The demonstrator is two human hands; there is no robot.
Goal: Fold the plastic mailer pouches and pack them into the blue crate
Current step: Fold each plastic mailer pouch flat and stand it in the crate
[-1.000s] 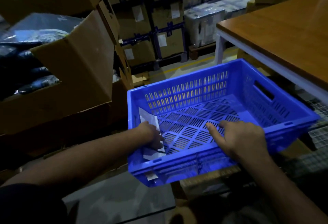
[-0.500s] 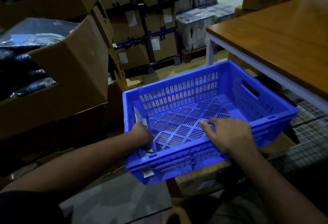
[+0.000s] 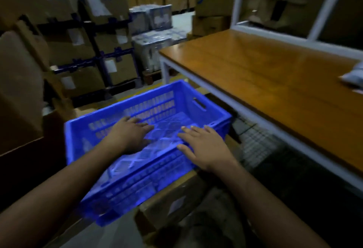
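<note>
Over one blue crate [image 3: 78, 139], two flat hands: left hand [image 3: 128, 133], right hand [image 3: 203, 146].

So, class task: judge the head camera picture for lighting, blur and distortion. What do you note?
Head view: dim overall, the blue crate the brightest colour; both the left hand and right hand are softly smeared by motion; the wide lens bends the table edge; the stacked boxes are dark and unsharp.

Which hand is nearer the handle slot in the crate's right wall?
Right. The right hand lies just below the handle slot, over the crate's right side; the left hand is further left, mid-crate.
</note>
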